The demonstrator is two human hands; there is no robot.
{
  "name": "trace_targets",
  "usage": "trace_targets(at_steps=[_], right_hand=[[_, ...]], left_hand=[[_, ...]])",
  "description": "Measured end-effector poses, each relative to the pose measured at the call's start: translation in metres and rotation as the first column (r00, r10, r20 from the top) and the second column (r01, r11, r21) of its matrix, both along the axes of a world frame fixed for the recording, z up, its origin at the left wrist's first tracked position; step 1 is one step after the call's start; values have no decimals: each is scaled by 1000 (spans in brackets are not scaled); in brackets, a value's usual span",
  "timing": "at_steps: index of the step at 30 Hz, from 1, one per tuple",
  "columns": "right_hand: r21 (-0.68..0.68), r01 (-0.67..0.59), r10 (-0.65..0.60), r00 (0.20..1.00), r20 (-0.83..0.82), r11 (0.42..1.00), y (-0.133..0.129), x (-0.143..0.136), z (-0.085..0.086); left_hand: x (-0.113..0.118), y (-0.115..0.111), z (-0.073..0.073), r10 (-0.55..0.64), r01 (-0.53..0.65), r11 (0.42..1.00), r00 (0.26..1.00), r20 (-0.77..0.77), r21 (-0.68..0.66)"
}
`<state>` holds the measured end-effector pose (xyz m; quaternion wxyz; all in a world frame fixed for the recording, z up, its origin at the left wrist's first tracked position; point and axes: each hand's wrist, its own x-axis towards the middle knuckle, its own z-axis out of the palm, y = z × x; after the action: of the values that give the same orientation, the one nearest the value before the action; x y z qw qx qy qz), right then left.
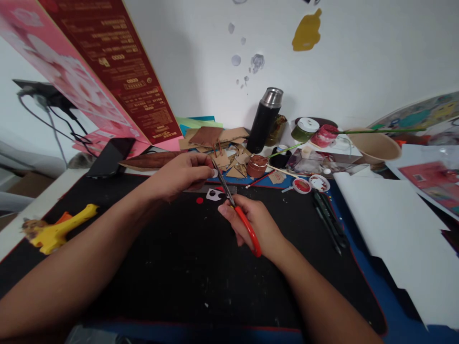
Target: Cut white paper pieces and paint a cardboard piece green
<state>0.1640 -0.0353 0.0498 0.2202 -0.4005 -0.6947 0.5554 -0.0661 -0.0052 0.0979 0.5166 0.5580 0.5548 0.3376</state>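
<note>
Black mat covers most of the tabletop; both hands work above it, toward its far edge. Left hand: thumb and index clamped on a small white piece, other fingers curled. Likely a fingertip pinch to leave its rim free for the blades. Right hand: fingers wrapped on red-handled scissors, tips up at the left fingertips, probably so small cuts stay in sight. Blade gap: can't tell. Holed white scrap and red disc lie just inside the mat's far edge.

Containers, all along the far side: black thermos, steel cap on, contents hidden. Tan bowl, far right, inside not readable. Green jar, white-topped, green inside. Red jar beside it. Brown jar, just past the mat's far edge, brown inside. Red-smeared lid and white-smeared lid at the mat's far edge, right part.
</note>
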Motion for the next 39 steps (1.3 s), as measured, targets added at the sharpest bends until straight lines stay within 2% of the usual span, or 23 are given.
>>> trace_targets(at_steps=[7, 14, 22, 33, 37, 39], right_hand=[[-23, 9, -9, 1000, 20, 1000, 0, -1, 2], [-21, 5, -4, 1000, 13, 1000, 0, -1, 5], [-4, 0, 0, 1000, 23, 1000, 2, 1, 0], [-58, 17, -19, 999, -38, 998, 1, -2, -2], [-69, 74, -79, 994, -73, 995, 1, -3, -4], [-102, 122, -134, 984, -121, 987, 2, -4, -4]], left_hand=[[4, -1, 3, -1, 1, 1000, 999, -40, -4], [0, 1, -1, -13, 14, 1000, 998, -60, 21], [0, 2, -3, -12, 13, 999, 1000, -26, 42], [0, 1, -4, -23, 24, 998, 1000, -21, 54], [4, -3, 2, -8, 13, 994, 999, -45, 111], [8, -6, 5, 33, -10, 975, 994, -100, 222]])
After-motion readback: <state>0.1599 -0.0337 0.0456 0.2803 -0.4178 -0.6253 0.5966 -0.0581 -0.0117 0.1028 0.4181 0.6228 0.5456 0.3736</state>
